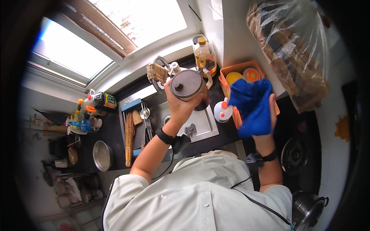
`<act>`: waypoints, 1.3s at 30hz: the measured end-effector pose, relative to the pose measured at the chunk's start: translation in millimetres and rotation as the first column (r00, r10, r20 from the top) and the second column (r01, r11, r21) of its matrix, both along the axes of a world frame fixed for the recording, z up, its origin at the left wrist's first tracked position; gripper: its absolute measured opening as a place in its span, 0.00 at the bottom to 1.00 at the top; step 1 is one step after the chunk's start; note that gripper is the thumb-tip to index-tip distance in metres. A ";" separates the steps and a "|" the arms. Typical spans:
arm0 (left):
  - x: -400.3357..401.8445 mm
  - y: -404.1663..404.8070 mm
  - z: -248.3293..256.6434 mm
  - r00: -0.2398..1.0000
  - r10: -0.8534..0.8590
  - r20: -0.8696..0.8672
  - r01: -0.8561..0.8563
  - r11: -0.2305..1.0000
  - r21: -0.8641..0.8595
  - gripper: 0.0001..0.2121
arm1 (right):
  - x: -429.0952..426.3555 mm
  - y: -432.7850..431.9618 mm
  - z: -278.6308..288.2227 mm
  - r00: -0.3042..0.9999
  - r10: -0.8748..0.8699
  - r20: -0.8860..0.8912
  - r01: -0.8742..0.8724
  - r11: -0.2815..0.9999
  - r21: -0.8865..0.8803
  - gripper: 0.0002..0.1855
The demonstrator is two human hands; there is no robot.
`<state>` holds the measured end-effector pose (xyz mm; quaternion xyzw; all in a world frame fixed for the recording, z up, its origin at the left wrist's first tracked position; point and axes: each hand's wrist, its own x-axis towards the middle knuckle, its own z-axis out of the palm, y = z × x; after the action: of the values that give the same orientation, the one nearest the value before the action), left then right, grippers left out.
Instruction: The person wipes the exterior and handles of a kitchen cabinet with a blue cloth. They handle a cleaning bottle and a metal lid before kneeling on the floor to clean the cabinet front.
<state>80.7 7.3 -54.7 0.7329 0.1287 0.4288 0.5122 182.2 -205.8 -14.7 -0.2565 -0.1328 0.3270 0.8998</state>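
Above the sink, my left hand (pixel 183 105) grips a dark lidded pot or jug (pixel 189 86) from its near side; the round lid with a small knob faces up. My right hand (pixel 270 121) holds up a blue cloth (pixel 253 106), which hides most of the fingers. The cloth hangs in front of an orange plastic basket (pixel 240 68) containing round tubs with yellow and orange lids. Between the pot and the cloth stands a white plastic bottle (pixel 223 111) with red caps. A dark scouring pad (pixel 190 130) lies in the stainless steel sink (pixel 205 133).
Left of the basin, a dish rack (pixel 131 105) holds a straw brush (pixel 129 135). A metal bowl (pixel 102 156) and bottles (pixel 107 101) stand farther left. The faucet (pixel 162 60) bears a checked cloth (pixel 157 72). A large bottle (pixel 203 55) stands behind; a stove burner (pixel 294 156) is right.
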 end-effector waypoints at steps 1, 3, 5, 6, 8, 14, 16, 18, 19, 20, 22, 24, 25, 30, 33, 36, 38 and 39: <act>-4.0 -5.3 7.4 1.000 0.022 0.006 -0.022 1.000 0.013 0.39 | -4.6 6.4 -3.9 0.996 -0.064 0.069 0.071 0.992 -0.101 0.31; -6.8 -20.3 24.7 0.998 -0.010 0.055 0.011 1.000 -0.025 0.40 | -20.7 24.9 -6.9 0.951 -0.179 0.254 0.233 0.951 -0.204 0.28; -10.9 -31.5 35.2 0.996 -0.024 0.083 0.028 0.999 -0.042 0.40 | -42.4 49.0 -3.6 0.671 -0.270 0.690 0.527 0.829 -0.189 0.22; -13.3 -37.2 42.3 0.996 -0.008 0.084 0.016 0.996 -0.089 0.40 | -48.5 59.1 -9.6 0.441 -0.214 0.871 0.652 0.743 -0.148 0.24; -21.7 -44.2 54.1 0.989 -0.030 0.143 0.049 0.990 -0.134 0.40 | -52.2 65.8 -10.7 0.077 -0.211 0.974 0.680 0.726 0.104 0.28; -38.7 -46.6 64.6 0.991 0.010 0.131 0.007 0.992 -0.128 0.38 | -64.2 56.1 -47.4 0.031 -0.236 0.971 0.663 0.732 0.156 0.28; -40.9 -47.7 58.3 0.992 0.015 0.124 -0.003 0.995 -0.097 0.38 | -71.4 57.4 -41.1 0.027 -0.255 0.967 0.692 0.703 0.166 0.26; -42.2 -50.4 56.7 0.987 0.003 0.161 0.024 0.986 -0.167 0.36 | -76.2 58.3 -27.7 -0.001 -0.281 0.960 0.716 0.669 0.197 0.25; -43.8 -48.6 56.6 0.989 -0.016 0.150 0.047 0.978 -0.205 0.36 | -78.4 57.4 -19.6 -0.017 -0.267 0.964 0.714 0.671 0.198 0.24; -45.5 -44.7 55.8 0.990 -0.036 0.140 0.069 0.968 -0.242 0.36 | -80.4 56.1 -11.2 -0.033 -0.252 0.967 0.712 0.673 0.200 0.24; -48.8 -42.4 53.7 0.989 -0.025 0.144 0.061 0.966 -0.252 0.34 | -84.2 54.7 -6.5 -0.087 -0.218 0.972 0.705 0.676 0.214 0.23; -52.2 -41.3 56.3 0.988 -0.008 0.155 0.049 0.963 -0.265 0.34 | -88.3 48.6 -11.8 -0.158 -0.175 0.972 0.698 0.676 0.235 0.22; -53.6 -41.4 58.0 0.987 -0.005 0.161 0.050 0.960 -0.275 0.33 | -86.4 44.4 -18.2 -0.178 -0.147 0.973 0.692 0.685 0.230 0.22; -55.4 -42.8 63.2 0.987 0.006 0.163 0.038 0.964 -0.263 0.33 | -83.7 37.3 -33.1 -0.168 -0.145 0.975 0.686 0.693 0.221 0.20; -55.5 -50.2 53.7 0.983 0.029 0.183 0.007 0.982 -0.191 0.33 | -87.8 47.0 -3.5 -0.129 -0.173 0.976 0.699 0.683 0.213 0.20; -58.9 -47.3 54.5 0.985 0.004 0.175 0.048 0.956 -0.290 0.33 | -88.6 49.5 7.3 -0.131 -0.168 0.977 0.678 0.703 0.212 0.21; -59.5 -40.6 57.7 0.986 0.035 0.160 0.011 0.961 -0.276 0.31 | -88.4 46.3 0.6 -0.148 -0.137 0.979 0.662 0.722 0.201 0.21; -61.1 -38.0 62.3 0.985 0.011 0.174 0.052 0.934 -0.353 0.30 | -86.7 40.6 -12.2 -0.162 -0.112 0.980 0.656 0.730 0.192 0.21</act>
<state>19.6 -30.6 7.6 0.5892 0.1519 0.4549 0.6502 95.5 -165.2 -26.9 -0.6029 -0.5646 -0.2307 0.5144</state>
